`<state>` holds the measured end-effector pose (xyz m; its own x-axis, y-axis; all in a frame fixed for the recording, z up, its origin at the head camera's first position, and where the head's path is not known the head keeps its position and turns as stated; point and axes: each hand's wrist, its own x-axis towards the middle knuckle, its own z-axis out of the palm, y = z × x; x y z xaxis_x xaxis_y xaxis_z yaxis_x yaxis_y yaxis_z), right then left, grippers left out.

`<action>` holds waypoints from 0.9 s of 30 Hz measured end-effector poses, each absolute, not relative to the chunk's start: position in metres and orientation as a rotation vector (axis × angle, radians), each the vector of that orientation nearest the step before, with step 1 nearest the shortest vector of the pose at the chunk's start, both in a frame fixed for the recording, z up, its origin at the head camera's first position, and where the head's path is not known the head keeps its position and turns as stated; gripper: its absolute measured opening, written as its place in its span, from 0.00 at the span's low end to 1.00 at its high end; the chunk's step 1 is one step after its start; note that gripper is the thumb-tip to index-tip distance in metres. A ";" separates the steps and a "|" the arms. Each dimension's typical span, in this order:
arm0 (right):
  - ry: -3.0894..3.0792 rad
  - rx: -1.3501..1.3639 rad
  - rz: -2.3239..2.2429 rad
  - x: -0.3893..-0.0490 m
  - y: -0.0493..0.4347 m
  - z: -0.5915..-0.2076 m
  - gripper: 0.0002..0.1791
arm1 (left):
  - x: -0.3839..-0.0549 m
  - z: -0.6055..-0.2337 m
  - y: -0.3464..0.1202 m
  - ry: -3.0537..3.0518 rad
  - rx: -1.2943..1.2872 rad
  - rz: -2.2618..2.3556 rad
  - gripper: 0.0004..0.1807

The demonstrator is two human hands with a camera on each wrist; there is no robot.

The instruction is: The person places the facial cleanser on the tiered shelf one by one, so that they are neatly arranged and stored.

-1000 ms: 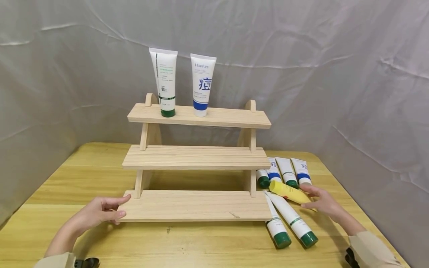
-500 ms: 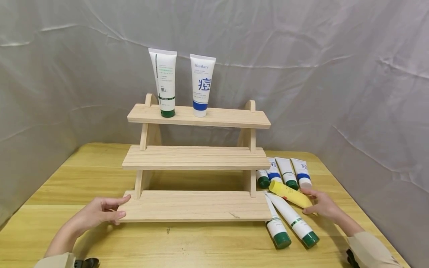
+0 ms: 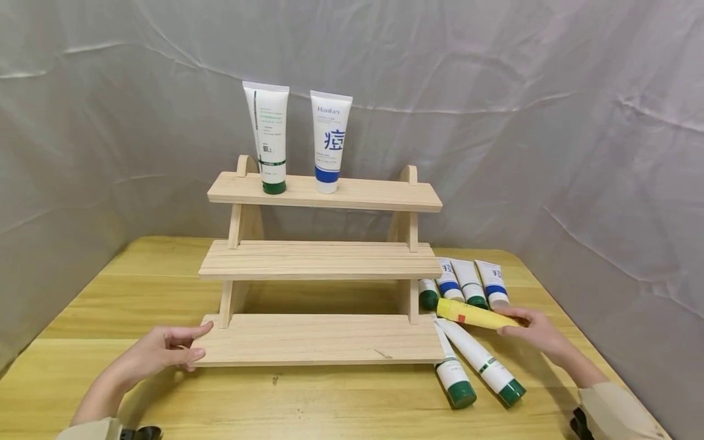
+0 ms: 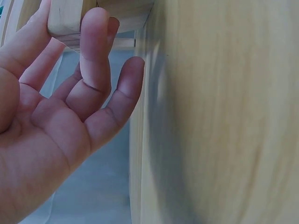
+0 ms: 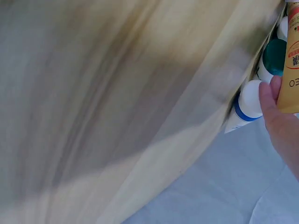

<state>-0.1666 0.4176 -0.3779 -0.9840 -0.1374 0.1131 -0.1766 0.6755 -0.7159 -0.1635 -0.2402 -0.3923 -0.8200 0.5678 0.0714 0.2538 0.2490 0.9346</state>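
Note:
My left hand point(image 3: 154, 355) holds the left end of the lowest shelf on a three-step wooden display rack point(image 3: 324, 339). In the left wrist view, the thumb and a finger lie on either side of the board end point(image 4: 70, 21), while other fingers are bent below it. On the right, my right hand point(image 3: 541, 337) pinches the tail end of a yellow tube point(image 3: 478, 316) between thumb and fingers. The tube lies across or just above other tubes; the contact beneath is unclear. On the top shelf stand a green-capped white tube point(image 3: 269, 137) and a blue-banded white tube point(image 3: 330, 140), both upright on their caps.
Behind the yellow tube lie several white tubes point(image 3: 469, 281), one partly hidden by the rack. Two green-capped tubes point(image 3: 484, 363) lie in front, one partly under the lowest shelf's corner. A grey cloth point(image 3: 577, 153) hangs around the wooden table point(image 3: 308, 403).
My right hand has closed on the yellow tube's tail and turned it more level, its cap end shifting slightly left. The nearby green-capped tube has rolled slightly. My left hand stays on the rack.

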 end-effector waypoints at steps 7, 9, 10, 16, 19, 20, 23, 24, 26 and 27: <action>-2.693 0.217 1.291 -0.163 0.416 -0.383 0.20 | -0.165 -0.394 -0.240 2.239 0.782 1.598 0.28; -2.644 0.179 1.266 -0.162 0.414 -0.382 0.15 | -0.164 -0.394 -0.240 2.240 0.771 1.598 0.26; -2.620 0.172 1.245 -0.164 0.414 -0.383 0.13 | -0.164 -0.394 -0.241 2.244 0.765 1.596 0.25; -2.415 0.207 1.554 -0.183 0.435 -0.409 0.10 | -0.164 -0.394 -0.240 2.264 0.751 1.582 0.23; -2.190 0.204 1.947 -0.195 0.449 -0.423 0.12 | -0.165 -0.394 -0.239 2.251 0.757 1.594 0.25; -2.090 0.199 2.071 -0.198 0.452 -0.426 0.13 | -0.165 -0.394 -0.239 2.246 0.765 1.597 0.26; -1.821 0.197 2.309 -0.206 0.460 -0.429 0.13 | -0.165 -0.395 -0.240 2.236 0.774 1.601 0.28; -1.755 0.200 2.349 -0.209 0.461 -0.430 0.13 | -0.165 -0.395 -0.240 2.234 0.774 1.601 0.29; -1.675 0.219 2.384 -0.212 0.464 -0.429 0.14 | -0.165 -0.395 -0.240 2.230 0.764 1.602 0.28; -1.652 0.240 2.396 -0.214 0.466 -0.428 0.15 | -0.165 -0.394 -0.240 2.226 0.764 1.604 0.28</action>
<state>-0.2139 0.4660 -0.4283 -0.9622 0.0888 0.2575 -0.2723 -0.3433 -0.8989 -0.1651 -0.2400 -0.3945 -0.8164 0.5732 0.0697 0.2475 0.2382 0.9392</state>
